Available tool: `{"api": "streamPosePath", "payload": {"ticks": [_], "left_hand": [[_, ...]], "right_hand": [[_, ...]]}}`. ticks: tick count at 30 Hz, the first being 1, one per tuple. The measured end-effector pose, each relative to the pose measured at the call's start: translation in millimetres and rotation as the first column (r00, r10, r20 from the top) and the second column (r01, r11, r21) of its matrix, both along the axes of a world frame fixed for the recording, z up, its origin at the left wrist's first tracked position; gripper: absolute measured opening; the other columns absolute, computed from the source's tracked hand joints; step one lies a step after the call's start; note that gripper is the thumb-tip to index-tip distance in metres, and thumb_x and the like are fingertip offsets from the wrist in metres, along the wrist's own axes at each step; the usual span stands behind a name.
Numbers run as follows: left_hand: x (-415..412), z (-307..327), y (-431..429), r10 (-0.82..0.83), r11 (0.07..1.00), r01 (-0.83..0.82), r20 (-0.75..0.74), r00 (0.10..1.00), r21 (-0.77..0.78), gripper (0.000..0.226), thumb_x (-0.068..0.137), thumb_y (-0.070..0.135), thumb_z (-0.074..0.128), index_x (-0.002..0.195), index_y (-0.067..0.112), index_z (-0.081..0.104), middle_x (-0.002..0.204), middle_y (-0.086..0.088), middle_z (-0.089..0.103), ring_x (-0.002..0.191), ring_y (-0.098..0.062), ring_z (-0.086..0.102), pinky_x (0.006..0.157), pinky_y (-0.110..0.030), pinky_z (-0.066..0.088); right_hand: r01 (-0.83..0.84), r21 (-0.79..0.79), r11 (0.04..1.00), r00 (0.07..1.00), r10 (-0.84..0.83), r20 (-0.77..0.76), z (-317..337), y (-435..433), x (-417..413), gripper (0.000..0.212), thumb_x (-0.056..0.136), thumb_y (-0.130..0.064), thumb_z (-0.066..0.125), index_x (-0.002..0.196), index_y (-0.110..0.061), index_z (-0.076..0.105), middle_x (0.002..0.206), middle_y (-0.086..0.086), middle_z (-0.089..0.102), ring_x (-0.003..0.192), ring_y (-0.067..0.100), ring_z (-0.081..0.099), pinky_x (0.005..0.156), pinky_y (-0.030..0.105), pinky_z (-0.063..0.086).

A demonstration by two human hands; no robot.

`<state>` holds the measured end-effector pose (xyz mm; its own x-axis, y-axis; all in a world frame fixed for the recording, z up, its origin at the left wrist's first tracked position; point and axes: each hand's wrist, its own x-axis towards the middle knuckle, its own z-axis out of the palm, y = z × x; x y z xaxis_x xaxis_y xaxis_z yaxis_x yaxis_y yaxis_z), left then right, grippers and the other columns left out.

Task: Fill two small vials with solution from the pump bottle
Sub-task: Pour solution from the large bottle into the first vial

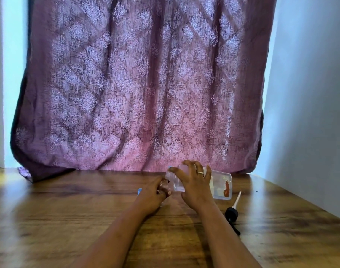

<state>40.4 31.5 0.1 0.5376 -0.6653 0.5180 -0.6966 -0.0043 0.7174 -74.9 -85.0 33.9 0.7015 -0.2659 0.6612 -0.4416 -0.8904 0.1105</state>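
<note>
My right hand (194,182) grips a clear plastic bottle (221,184) tipped on its side, neck pointing left, red label at its base end. The bottle's neck meets my left hand (157,192), whose fingers are closed around something small at the bottle's mouth; it is hidden, so I cannot tell if it is a vial. The black pump head with its white tube (233,209) lies on the wooden table (68,219), to the right of my right wrist. A small blue-white object (139,191) shows just left of my left hand.
A purple patterned curtain (146,84) hangs behind the table's far edge. A pale wall (310,93) runs along the right side of the table. The table's near area holds only my forearms.
</note>
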Motion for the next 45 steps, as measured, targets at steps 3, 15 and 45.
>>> {"api": "streamPosePath", "payload": {"ticks": [3,15,45], "left_hand": [[1.0,-1.0,-0.6,0.0,1.0,0.0,0.004,1.0,0.006,0.026,0.084,0.023,0.066,0.103,0.037,0.055,0.095,0.015,0.064,0.086,0.002,0.059,0.075,-0.02,0.047],[1.5,-1.5,-1.4,-0.007,1.0,0.008,-0.01,1.0,0.011,0.024,0.084,0.026,0.066,0.095,0.044,0.052,0.095,0.015,0.064,0.087,0.0,0.06,0.074,-0.022,0.049],[4.2,-1.4,-3.1,0.007,1.0,-0.006,-0.019,1.0,0.025,0.024,0.086,0.023,0.066,0.104,0.034,0.054,0.095,0.013,0.061,0.09,-0.009,0.059,0.071,-0.019,0.048]], "right_hand": [[-0.007,0.008,1.0,1.0,0.007,0.004,0.2,0.3,0.4,0.086,0.075,-0.009,0.065,0.131,-0.054,0.02,0.147,0.0,0.018,0.139,0.028,0.01,0.11,0.06,0.001],[-0.013,0.005,1.0,1.0,0.013,0.005,0.9,0.2,0.7,0.086,0.075,-0.009,0.065,0.131,-0.054,0.019,0.147,0.0,0.019,0.139,0.028,0.01,0.11,0.061,0.003],[-0.024,0.107,0.994,0.999,0.028,-0.034,-1.9,-5.7,-1.0,0.086,0.072,-0.01,0.065,0.131,-0.054,0.022,0.145,0.001,0.02,0.137,0.028,0.012,0.109,0.06,0.007]]}}
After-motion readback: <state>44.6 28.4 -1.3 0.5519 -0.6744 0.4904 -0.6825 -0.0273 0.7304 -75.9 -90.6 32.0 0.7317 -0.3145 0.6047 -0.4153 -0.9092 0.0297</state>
